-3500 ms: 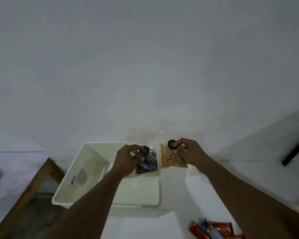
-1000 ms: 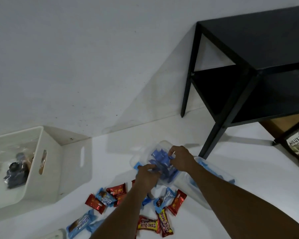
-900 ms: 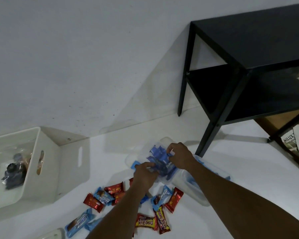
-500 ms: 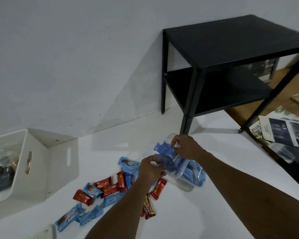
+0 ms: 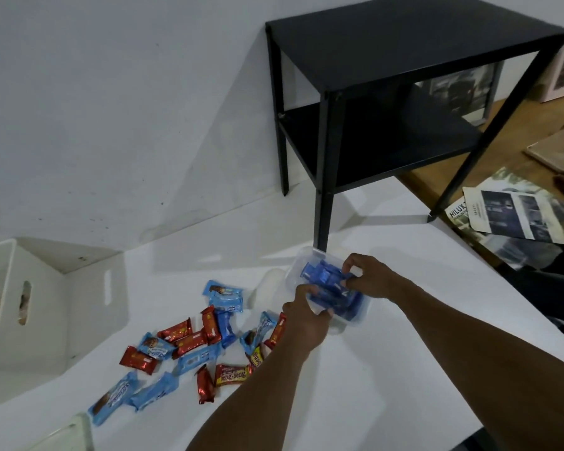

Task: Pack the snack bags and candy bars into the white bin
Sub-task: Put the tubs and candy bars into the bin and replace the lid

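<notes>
Candy bag (image 5: 323, 278) pinched by left grip (image 5: 306, 317) and right grip (image 5: 372, 279); black stand leg (image 5: 323, 222) just behind.

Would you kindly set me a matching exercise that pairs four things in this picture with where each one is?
1. white bin
2. clear pack of blue candies
3. loose candy bars
4. black side table

A. scattered on the white surface
B. upper right, against the wall
C. gripped by the left hand and right hand
D. far left edge of view

Pairs: 1-D, 2-C, 3-A, 4-B.
</notes>
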